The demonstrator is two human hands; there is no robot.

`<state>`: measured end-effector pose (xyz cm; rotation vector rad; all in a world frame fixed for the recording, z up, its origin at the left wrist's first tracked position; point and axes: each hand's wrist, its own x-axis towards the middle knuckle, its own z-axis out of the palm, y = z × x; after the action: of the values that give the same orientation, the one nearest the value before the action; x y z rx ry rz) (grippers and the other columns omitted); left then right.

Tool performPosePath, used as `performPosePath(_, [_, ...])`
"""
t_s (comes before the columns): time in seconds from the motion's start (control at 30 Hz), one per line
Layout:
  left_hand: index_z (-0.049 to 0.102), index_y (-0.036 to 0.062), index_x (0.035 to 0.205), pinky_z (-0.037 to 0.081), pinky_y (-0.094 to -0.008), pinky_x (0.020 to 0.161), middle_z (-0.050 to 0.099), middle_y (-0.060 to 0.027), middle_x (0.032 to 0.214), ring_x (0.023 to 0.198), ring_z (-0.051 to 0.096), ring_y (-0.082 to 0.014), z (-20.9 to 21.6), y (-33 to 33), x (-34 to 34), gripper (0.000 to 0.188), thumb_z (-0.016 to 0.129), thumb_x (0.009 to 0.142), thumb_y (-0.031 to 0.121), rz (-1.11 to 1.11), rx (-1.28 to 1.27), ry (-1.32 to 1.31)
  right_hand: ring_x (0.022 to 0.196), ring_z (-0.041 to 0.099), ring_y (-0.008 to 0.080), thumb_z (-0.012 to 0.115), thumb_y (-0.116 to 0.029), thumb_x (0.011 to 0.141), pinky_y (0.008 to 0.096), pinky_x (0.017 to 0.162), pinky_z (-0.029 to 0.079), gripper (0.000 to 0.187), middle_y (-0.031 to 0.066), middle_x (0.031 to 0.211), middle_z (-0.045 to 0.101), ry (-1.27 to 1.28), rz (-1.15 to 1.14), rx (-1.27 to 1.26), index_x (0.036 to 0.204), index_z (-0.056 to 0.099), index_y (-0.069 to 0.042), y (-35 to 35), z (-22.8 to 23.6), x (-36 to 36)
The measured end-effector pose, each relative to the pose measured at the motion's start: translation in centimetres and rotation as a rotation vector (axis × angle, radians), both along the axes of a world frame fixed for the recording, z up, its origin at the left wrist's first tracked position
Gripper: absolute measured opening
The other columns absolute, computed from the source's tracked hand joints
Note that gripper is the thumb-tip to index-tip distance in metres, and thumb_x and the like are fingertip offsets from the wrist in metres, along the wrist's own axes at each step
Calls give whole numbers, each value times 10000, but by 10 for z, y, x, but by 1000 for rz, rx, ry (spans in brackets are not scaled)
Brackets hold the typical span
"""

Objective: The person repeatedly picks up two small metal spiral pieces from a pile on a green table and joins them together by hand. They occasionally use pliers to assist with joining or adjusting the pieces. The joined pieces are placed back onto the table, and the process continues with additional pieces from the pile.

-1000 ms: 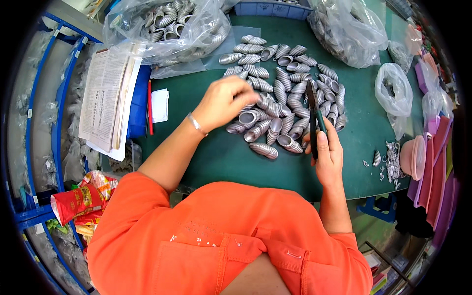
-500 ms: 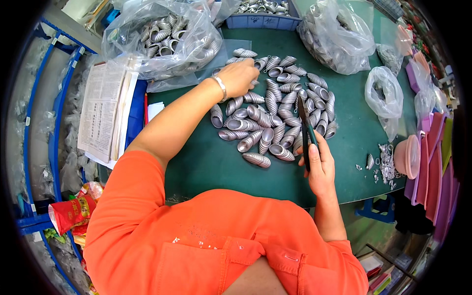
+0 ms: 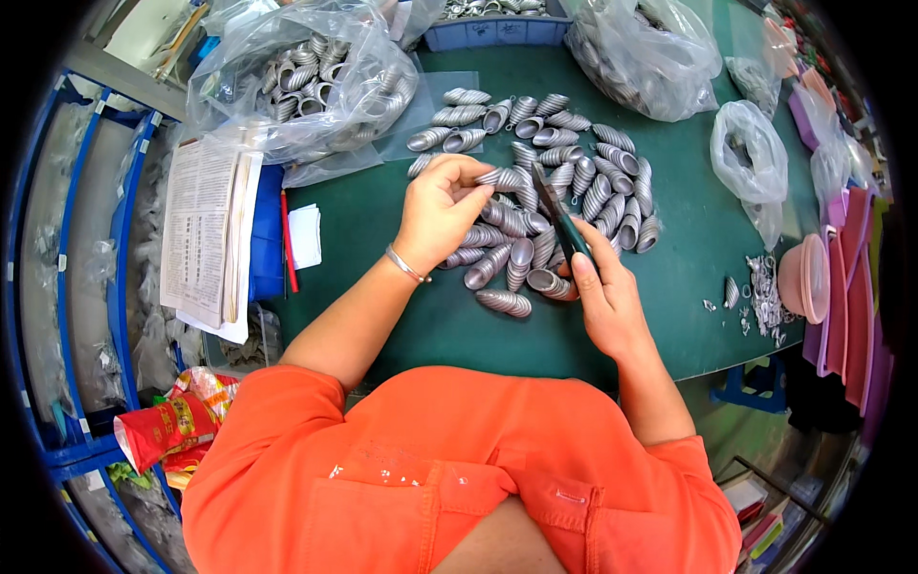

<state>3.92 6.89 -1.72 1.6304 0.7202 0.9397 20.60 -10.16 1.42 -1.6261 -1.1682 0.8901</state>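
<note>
My left hand (image 3: 438,209), with a bracelet at its wrist, pinches a silver spiral-ribbed tube piece (image 3: 501,179) between thumb and fingers. In my right hand (image 3: 609,298) are pliers (image 3: 553,206) with dark jaws and green-black handles, gripped from the right side. The jaws point away from me and lie just right of the pinched piece; whether they touch it I cannot tell. Under and around both hands spreads a pile of like ribbed tube pieces (image 3: 513,221) with slanted open ends. Some at the far side carry small rings.
Plastic bags of ribbed pieces stand at back left (image 3: 316,91) and back right (image 3: 650,62). Between them is a blue bin (image 3: 497,33). Small metal fittings (image 3: 765,297) and a pink bowl (image 3: 801,277) sit at right. Papers (image 3: 206,230) and a red pen (image 3: 289,239) lie left.
My left hand has come back toward me from the far edge of the pile and now holds a ribbed tube piece. The pliers have moved left and slightly away, nearer that hand.
</note>
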Motion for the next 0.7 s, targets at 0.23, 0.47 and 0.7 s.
performPosePath(0.23, [651,-19,868,521,-294,701,614,-118,908,817,646,-217,8,-5,-4,142,725,774,58,-19,344,512,755,564,146,465,-261,994,273,702,460,425,94,909,615,-21,-3,-4,1351,461,-30,-2,-3,2])
performPosePath(0.47, [648,-14,819,508,-321,688,635,-130,893,797,637,-274,4,-9,-4,117,728,760,47,35,668,248,1038,615,315,474,-226,983,346,912,451,409,216,1165,606,-106,33,-27,1336,470,-19,-2,1,4])
performPosePath(0.7, [648,-8,829,515,-325,687,637,-147,911,789,633,-273,15,-16,-2,170,750,699,-46,16,809,114,896,632,275,471,-147,963,364,798,488,459,196,1138,617,-153,12,501,1380,406,35,2,22,5])
